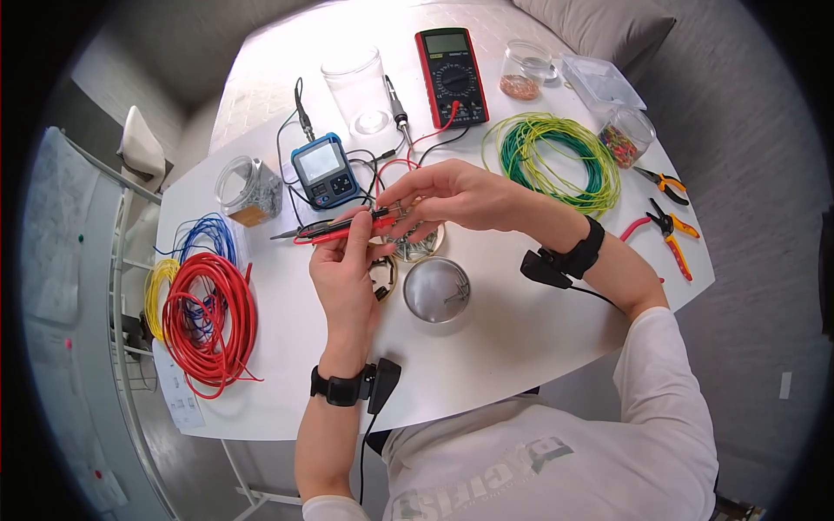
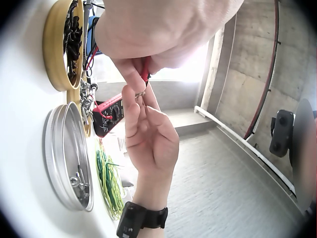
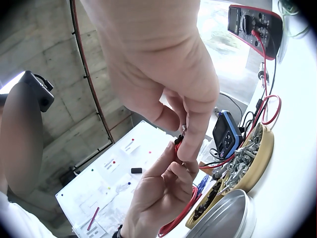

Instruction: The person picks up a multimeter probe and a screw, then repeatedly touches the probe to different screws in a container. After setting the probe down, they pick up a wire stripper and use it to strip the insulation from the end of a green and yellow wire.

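Observation:
In the head view my left hand (image 1: 340, 276) grips a red and a black test probe (image 1: 334, 229) together, thumb across them, their tips pointing right. My right hand (image 1: 469, 198) meets those tips, its thumb and fingers pinching a small metal part (image 2: 140, 94). In the right wrist view the part (image 3: 184, 129) shows as a thin shiny piece between the fingertips, at the probe's black end; its exact kind I cannot tell. Below the hands stands a round metal tin (image 1: 437, 291) with a few screw-like pieces in it.
A bowl of metal hardware (image 3: 245, 161) sits behind the tin. Farther back are a red multimeter (image 1: 453, 78), a blue handheld meter (image 1: 325, 171) and a soldering iron (image 1: 396, 106). Red wire coils (image 1: 208, 326) lie left, green wire (image 1: 556, 161) and pliers (image 1: 671, 234) right.

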A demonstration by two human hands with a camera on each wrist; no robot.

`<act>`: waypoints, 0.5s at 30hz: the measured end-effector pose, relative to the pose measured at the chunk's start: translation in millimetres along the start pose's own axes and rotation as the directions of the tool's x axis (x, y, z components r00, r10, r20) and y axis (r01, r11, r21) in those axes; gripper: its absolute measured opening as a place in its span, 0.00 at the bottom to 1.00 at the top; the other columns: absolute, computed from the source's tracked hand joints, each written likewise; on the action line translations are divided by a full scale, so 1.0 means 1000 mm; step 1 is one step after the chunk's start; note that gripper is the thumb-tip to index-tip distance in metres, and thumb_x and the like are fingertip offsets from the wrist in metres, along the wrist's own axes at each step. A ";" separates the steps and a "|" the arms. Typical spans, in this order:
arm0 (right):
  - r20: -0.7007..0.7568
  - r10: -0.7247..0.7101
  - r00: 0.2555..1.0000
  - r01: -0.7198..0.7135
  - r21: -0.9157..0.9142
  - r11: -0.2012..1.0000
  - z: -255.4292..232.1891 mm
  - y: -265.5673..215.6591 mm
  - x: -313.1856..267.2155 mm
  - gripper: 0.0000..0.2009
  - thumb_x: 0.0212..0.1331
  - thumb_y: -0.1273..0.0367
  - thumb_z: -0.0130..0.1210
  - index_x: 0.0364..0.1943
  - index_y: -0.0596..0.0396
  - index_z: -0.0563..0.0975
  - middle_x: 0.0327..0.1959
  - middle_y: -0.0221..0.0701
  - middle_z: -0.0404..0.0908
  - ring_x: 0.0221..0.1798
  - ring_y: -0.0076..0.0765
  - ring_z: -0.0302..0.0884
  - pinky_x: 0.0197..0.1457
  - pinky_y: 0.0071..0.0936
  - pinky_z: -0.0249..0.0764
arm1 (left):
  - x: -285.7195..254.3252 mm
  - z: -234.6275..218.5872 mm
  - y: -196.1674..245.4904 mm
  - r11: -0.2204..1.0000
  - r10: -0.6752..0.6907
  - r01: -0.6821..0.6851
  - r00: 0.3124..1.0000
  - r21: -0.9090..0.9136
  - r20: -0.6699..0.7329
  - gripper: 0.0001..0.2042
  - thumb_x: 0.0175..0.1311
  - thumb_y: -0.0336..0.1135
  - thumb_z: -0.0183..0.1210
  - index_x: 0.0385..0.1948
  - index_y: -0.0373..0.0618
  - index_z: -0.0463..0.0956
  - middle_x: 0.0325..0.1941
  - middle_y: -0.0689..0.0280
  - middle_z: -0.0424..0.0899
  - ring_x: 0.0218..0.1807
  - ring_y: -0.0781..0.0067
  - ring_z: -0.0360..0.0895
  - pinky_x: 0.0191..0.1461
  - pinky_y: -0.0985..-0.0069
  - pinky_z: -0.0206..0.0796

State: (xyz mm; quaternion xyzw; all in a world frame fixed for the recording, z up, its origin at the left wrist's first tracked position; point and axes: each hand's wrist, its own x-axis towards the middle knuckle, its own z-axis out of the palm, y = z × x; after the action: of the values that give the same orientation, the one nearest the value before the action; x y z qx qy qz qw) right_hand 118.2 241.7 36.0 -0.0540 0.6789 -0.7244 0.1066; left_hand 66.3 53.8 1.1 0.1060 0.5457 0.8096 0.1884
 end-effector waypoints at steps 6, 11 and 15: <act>-0.008 -0.047 0.999 0.047 -0.051 0.998 0.002 0.002 0.000 0.21 0.61 0.80 0.40 0.59 0.63 0.70 0.54 0.40 0.76 0.53 0.34 0.79 0.56 0.26 0.77 | -0.001 0.002 0.001 1.000 0.016 -0.016 1.000 -0.005 -0.023 0.10 0.66 0.33 0.59 0.43 0.36 0.78 0.36 0.61 0.84 0.31 0.77 0.81 0.33 0.85 0.74; -0.014 -0.058 0.998 0.057 -0.076 0.995 0.004 0.000 -0.001 0.21 0.60 0.80 0.40 0.58 0.62 0.70 0.52 0.39 0.77 0.52 0.33 0.80 0.54 0.26 0.78 | 0.000 -0.001 0.000 1.000 0.019 -0.019 1.000 0.018 -0.002 0.12 0.67 0.34 0.57 0.45 0.36 0.76 0.40 0.61 0.83 0.36 0.78 0.81 0.34 0.87 0.73; 0.002 -0.085 0.996 0.084 -0.083 0.993 0.004 0.000 -0.001 0.21 0.59 0.80 0.40 0.58 0.62 0.69 0.51 0.38 0.78 0.52 0.32 0.80 0.52 0.26 0.79 | 0.000 0.000 0.000 1.000 0.014 -0.014 1.000 0.003 -0.016 0.11 0.67 0.33 0.58 0.44 0.36 0.77 0.37 0.61 0.83 0.32 0.79 0.80 0.33 0.87 0.73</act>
State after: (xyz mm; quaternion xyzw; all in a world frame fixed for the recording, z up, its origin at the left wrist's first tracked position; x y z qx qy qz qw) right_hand 120.3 238.4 36.4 -0.0866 0.7055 -0.6996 0.0732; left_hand 66.6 53.9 1.6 0.1037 0.5475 0.8110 0.1782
